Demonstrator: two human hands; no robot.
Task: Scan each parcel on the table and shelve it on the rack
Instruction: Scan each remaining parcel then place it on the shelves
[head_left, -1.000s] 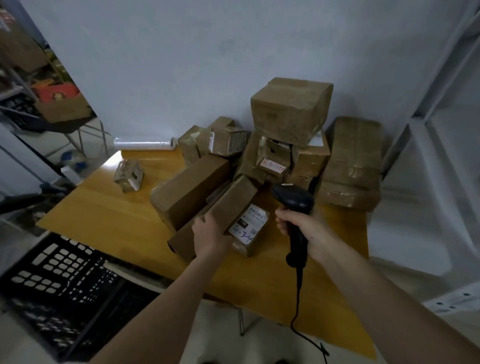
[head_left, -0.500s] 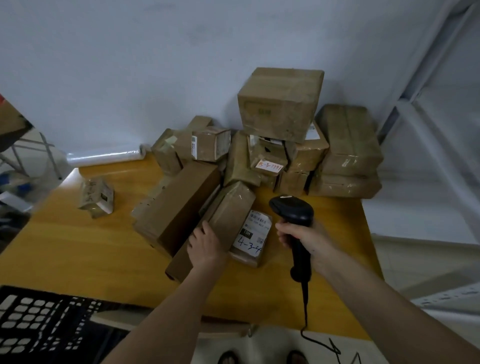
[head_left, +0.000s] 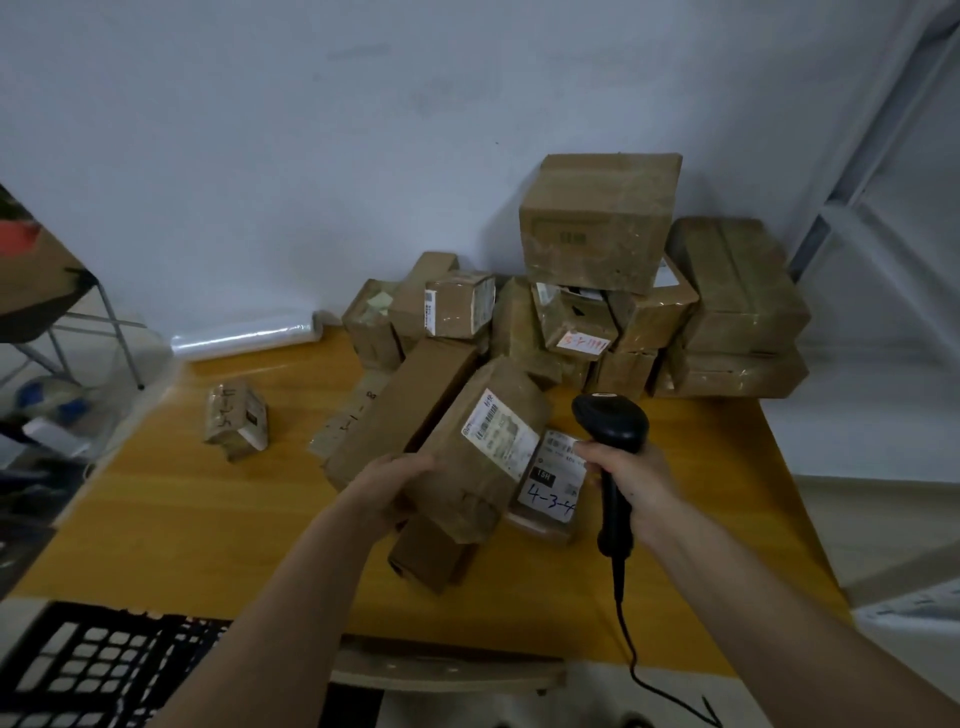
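My left hand (head_left: 387, 488) grips a long brown parcel (head_left: 467, 457) by its near left side and holds it tilted, its white label facing up. My right hand (head_left: 626, 480) is closed on the handle of a black barcode scanner (head_left: 610, 421), whose head sits just right of that label. Under the scanner lies a small parcel marked "4-3-4" (head_left: 550, 483). Several more brown parcels are piled on the wooden table (head_left: 208, 509) behind, with a big box (head_left: 597, 223) on top of the heap. A white metal rack (head_left: 852, 197) stands at the right.
A small lone parcel (head_left: 236, 418) lies on the table's left part. A roll of clear film (head_left: 244, 338) rests at the back left edge. A black plastic crate (head_left: 98, 665) sits below the near left edge. The scanner cable (head_left: 654, 680) hangs off the front.
My left hand has lifted the long parcel off the pile and turned it so its label shows. The scanner has stayed about where it was; the view has swung slightly.
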